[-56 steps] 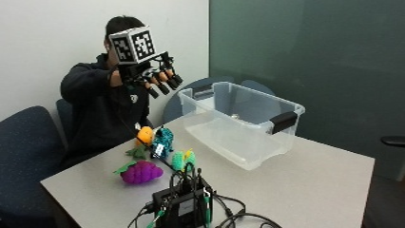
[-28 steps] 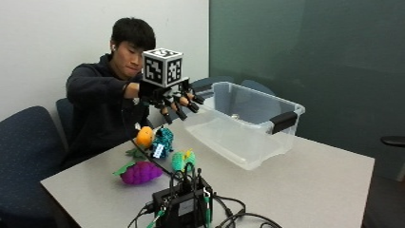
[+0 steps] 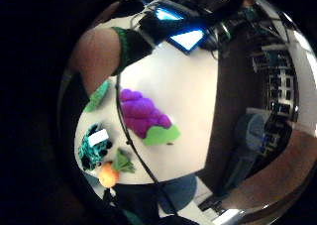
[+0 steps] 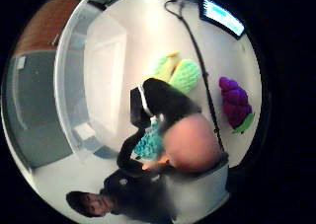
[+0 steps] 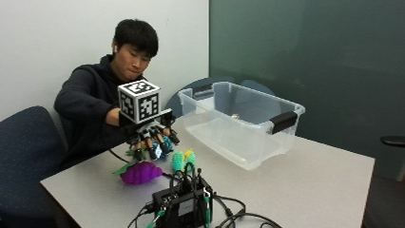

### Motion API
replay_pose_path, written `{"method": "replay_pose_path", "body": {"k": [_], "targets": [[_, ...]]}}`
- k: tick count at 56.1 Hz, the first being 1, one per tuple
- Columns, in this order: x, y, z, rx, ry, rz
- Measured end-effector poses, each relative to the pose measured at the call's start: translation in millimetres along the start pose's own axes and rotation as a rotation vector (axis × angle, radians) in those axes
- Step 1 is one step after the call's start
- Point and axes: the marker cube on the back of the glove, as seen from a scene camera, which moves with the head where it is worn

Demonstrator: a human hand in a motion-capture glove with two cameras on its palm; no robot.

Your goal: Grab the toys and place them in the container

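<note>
The clear container (image 5: 244, 121), right of centre, holds one small, indistinct item. The gloved right hand (image 5: 150, 135), fingers spread and empty, hovers left of centre over the toys: purple grapes (image 5: 140, 173), green corn (image 5: 183, 160), and a half-hidden teal toy (image 5: 166, 144).

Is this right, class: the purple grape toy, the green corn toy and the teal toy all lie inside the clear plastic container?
Not right. The purple grape toy, green corn toy and teal toy lie on the table, beside the clear plastic container, not inside it. The outside view shows this.
</note>
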Motion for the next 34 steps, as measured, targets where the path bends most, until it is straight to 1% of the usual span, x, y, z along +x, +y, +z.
{"method": "replay_pose_path", "body": {"k": [5,13,29,34], "targets": [[20,5,20,0.019,-0.032,0.039],[41,13,50,-0.038,-0.068,0.058],[55,16,67,-0.023,-0.067,0.074],[59,18,79,-0.008,-0.058,0.090]]}}
